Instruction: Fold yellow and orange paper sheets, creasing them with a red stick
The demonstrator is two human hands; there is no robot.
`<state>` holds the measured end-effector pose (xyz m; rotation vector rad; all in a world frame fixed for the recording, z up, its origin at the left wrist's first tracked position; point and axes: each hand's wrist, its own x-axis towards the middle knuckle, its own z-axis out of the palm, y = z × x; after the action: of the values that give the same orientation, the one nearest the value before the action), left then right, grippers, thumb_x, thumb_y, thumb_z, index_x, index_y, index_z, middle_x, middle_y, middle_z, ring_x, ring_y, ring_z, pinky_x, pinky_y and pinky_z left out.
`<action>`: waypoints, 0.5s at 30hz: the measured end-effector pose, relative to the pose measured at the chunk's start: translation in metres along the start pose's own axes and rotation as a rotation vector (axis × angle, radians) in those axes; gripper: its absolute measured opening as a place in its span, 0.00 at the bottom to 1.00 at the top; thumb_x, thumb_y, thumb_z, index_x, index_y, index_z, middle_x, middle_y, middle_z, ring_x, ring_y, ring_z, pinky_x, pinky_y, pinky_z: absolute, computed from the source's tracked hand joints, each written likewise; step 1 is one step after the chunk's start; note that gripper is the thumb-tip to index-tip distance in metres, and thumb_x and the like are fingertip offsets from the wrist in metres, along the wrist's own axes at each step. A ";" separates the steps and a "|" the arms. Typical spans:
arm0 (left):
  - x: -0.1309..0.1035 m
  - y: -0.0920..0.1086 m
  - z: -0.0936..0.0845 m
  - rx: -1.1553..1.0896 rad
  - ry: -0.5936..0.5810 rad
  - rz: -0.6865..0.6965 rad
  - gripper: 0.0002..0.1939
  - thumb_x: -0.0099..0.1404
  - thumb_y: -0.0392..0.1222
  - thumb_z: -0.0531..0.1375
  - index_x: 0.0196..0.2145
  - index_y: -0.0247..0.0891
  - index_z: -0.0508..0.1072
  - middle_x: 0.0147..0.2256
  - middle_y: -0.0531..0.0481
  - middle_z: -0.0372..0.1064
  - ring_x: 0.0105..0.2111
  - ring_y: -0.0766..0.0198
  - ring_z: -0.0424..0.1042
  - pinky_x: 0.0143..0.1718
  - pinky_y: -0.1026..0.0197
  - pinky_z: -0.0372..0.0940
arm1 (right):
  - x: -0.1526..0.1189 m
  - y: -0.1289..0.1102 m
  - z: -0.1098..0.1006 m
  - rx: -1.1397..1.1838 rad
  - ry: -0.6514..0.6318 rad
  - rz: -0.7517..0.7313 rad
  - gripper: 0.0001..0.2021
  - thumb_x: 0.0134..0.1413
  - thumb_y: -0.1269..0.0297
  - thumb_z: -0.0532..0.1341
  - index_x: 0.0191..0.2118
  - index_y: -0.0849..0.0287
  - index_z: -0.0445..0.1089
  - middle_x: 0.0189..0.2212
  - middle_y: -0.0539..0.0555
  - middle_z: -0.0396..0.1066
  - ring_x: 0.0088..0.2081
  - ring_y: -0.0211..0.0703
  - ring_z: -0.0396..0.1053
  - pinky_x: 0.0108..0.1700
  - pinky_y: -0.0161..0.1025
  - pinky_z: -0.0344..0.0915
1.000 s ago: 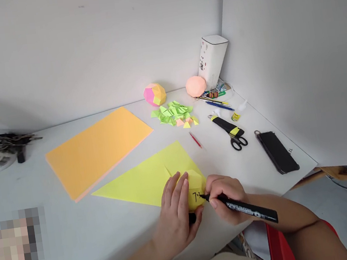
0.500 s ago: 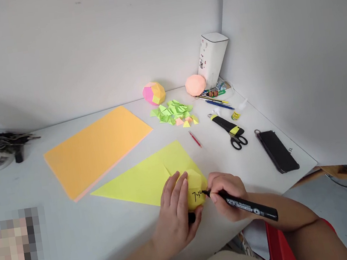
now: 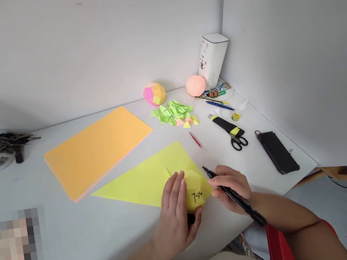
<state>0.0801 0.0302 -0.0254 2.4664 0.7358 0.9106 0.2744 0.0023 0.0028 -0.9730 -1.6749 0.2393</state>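
My left hand (image 3: pixel 175 213) is closed round a yellow paper ball (image 3: pixel 194 184) with flat facets. Black handwriting that looks like "7:34" marks the side facing me. A black cap (image 3: pixel 191 218) shows between the thumb and palm of that hand. My right hand (image 3: pixel 231 186) grips a black marker (image 3: pixel 242 202), its uncapped tip pointing up and left, apart from the ball. Beneath and behind the ball lies a folded yellow sheet (image 3: pixel 142 181).
An orange paper stack (image 3: pixel 99 151) lies left. Behind are green paper pieces (image 3: pixel 173 112), a multicoloured paper ball (image 3: pixel 154 94) and a peach one (image 3: pixel 196 85). Scissors (image 3: pixel 239 141), a red pen-like stick (image 3: pixel 195 140) and a phone (image 3: pixel 278 152) lie to the right.
The marker tip has lifted off the ball and swung upward as my right hand drew back slightly. The last written figure is now finished and visible. My left hand keeps its hold.
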 end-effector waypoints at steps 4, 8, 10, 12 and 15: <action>-0.002 0.002 -0.001 -0.122 0.010 -0.115 0.39 0.67 0.32 0.53 0.67 0.34 0.34 0.67 0.32 0.32 0.67 0.44 0.36 0.61 0.36 0.50 | 0.002 0.006 0.000 -0.053 -0.166 -0.081 0.14 0.64 0.58 0.55 0.51 0.58 0.62 0.43 0.62 0.69 0.45 0.49 0.69 0.43 0.48 0.71; -0.003 -0.001 -0.003 -0.255 -0.053 -0.035 0.37 0.66 0.30 0.50 0.67 0.35 0.34 0.67 0.35 0.31 0.67 0.46 0.34 0.62 0.36 0.49 | 0.006 0.009 0.002 -0.065 -0.423 -0.049 0.32 0.54 0.49 0.64 0.57 0.59 0.52 0.61 0.71 0.54 0.65 0.58 0.48 0.60 0.61 0.56; -0.003 -0.001 -0.005 -0.293 -0.086 0.014 0.37 0.66 0.29 0.48 0.67 0.36 0.34 0.68 0.36 0.32 0.67 0.47 0.34 0.61 0.36 0.50 | 0.007 0.010 0.002 -0.019 -0.497 0.020 0.35 0.51 0.51 0.66 0.58 0.59 0.50 0.62 0.70 0.52 0.65 0.55 0.48 0.60 0.57 0.57; -0.004 -0.001 -0.007 -0.319 -0.098 0.036 0.37 0.65 0.28 0.47 0.67 0.37 0.34 0.67 0.36 0.34 0.67 0.48 0.36 0.61 0.37 0.52 | 0.008 0.009 0.000 0.023 -0.548 0.067 0.36 0.47 0.54 0.69 0.57 0.57 0.51 0.59 0.67 0.56 0.63 0.53 0.53 0.59 0.54 0.60; -0.007 -0.005 -0.008 -0.335 -0.069 0.049 0.36 0.65 0.28 0.46 0.67 0.37 0.36 0.67 0.35 0.37 0.67 0.49 0.40 0.60 0.38 0.55 | 0.008 0.006 -0.007 0.029 -0.605 0.118 0.36 0.41 0.59 0.71 0.55 0.55 0.54 0.57 0.63 0.60 0.61 0.54 0.56 0.57 0.52 0.60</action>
<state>0.0683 0.0314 -0.0264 2.2144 0.4582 0.8813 0.2833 0.0092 0.0074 -1.0406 -2.1492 0.6880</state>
